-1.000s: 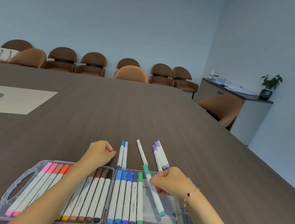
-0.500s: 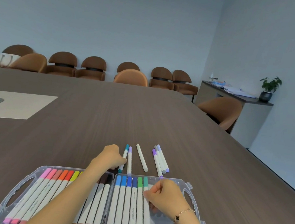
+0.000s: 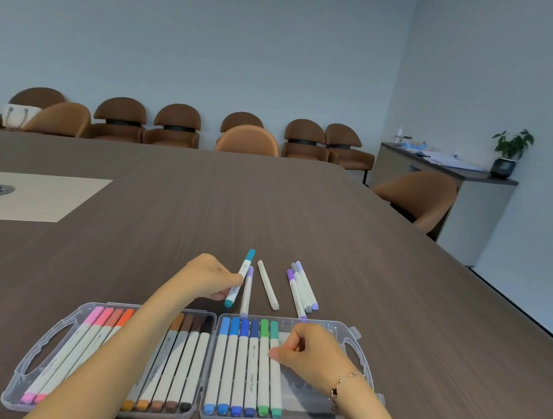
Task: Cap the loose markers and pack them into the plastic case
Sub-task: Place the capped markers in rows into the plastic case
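While our right hand [image 3: 308,357] presses curled fingertips on the green marker [image 3: 273,371] to seat it in the case [image 3: 353,342], our left hand [image 3: 208,279] pinches the teal marker [image 3: 240,277] off the table [image 3: 396,292] — next in line, we judge — beside loose ones.

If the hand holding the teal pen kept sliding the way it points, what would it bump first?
Probably the lilac marker lying right beside the teal marker that the left hand pinches; then the white marker. Depth is hard to judge.
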A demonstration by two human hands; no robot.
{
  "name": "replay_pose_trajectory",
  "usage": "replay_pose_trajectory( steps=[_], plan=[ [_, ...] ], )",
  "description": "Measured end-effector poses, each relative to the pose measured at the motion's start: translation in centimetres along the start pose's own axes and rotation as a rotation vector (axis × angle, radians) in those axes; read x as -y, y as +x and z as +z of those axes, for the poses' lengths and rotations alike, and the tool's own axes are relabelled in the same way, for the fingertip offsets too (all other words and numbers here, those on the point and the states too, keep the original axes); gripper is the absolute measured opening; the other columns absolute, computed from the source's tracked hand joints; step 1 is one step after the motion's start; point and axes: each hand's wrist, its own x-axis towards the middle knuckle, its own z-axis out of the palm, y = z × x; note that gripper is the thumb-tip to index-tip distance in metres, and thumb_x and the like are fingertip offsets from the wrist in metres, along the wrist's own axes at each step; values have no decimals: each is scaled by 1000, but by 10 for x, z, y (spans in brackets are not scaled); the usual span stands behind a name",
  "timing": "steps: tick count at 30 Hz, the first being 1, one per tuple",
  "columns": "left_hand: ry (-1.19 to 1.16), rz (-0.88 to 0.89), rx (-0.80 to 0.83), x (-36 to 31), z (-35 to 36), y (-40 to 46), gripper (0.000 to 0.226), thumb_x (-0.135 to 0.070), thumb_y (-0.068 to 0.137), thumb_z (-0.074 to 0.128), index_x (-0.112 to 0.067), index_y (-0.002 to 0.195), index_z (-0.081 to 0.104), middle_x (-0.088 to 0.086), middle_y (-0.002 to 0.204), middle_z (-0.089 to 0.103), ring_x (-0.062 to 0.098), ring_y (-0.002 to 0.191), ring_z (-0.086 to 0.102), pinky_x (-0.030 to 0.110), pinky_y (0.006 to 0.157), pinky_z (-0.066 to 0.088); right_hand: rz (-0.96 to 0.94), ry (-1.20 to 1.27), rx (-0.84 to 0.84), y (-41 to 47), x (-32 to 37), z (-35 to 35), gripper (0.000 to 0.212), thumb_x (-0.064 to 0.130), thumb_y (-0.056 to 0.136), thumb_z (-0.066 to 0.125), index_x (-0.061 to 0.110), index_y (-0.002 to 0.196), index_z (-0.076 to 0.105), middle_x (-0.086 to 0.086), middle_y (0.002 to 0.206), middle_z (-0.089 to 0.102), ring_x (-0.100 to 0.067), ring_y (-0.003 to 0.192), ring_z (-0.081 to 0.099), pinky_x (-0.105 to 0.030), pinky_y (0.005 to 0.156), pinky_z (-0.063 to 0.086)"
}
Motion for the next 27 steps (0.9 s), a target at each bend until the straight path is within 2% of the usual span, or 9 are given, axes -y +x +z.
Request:
replay_pose_trajectory(
  steps=[4,7,9,11,14,16,20,24,27],
  plan=[
    [-32,31,138,-4,1,-27,20,-29,87,64,-11,94,72,0,78,65,9,70,61,18,70,53,-18,-36,-7,-4,5,-2,18,26,89,62,19,77,50,8,66,53,-1,54,53,-9,50,35],
    [-29,59,220,-10,8,-45,19,-27,87,64,-11,91,73,1,80,68,8,71,65,17,71,55,-62,-33,-60,-5,7,-7,19,24,88,63,16,74,52,6,62,50,-3,53,48,-8,47,35],
    [-26,88,271,-15,11,-54,16,-25,87,64,-11,83,72,0,79,70,9,74,68,20,76,57,-86,90,-164,-4,8,-10,21,29,91,58,13,78,59,4,63,54,-3,52,46,-7,47,38],
    [1,136,331,-19,15,-62,18,-26,85,64,-12,79,73,-2,74,69,9,75,68,26,83,57,-100,276,-231,-2,9,-13,29,35,94,51,11,84,65,0,69,62,-5,55,51,-11,55,44],
    [15,190,376,-25,25,-70,21,-30,83,67,-10,83,74,-3,73,69,7,73,69,26,83,57,-96,438,-218,-2,13,-16,35,35,94,51,10,74,64,-4,66,64,-7,53,55,-15,59,48],
    [17,215,383,-26,28,-73,22,-32,82,70,-11,87,75,-1,78,72,8,75,70,23,80,57,-76,478,-162,-5,13,-21,36,32,94,53,8,69,61,-5,61,60,-7,46,52,-13,52,47],
    [-12,228,431,-22,11,-72,26,-34,86,67,-9,93,74,4,85,74,10,77,70,25,81,57,-2,291,-76,-11,6,-34,38,39,90,58,6,72,66,-4,59,61,-6,42,50,-13,45,44],
    [56,255,274,-14,-4,-60,18,-29,91,60,-16,97,71,-2,88,71,7,80,67,17,74,55,75,-17,22,-10,1,-18,39,42,90,56,12,66,64,1,60,63,-3,40,49,-15,46,41],
    [75,233,193,-7,-2,-51,20,-28,92,58,-14,97,71,0,91,70,8,80,66,17,71,54,59,-144,-34,-6,1,-9,40,43,90,54,13,65,57,-3,59,55,-8,46,44,-16,50,37]
  ],
)
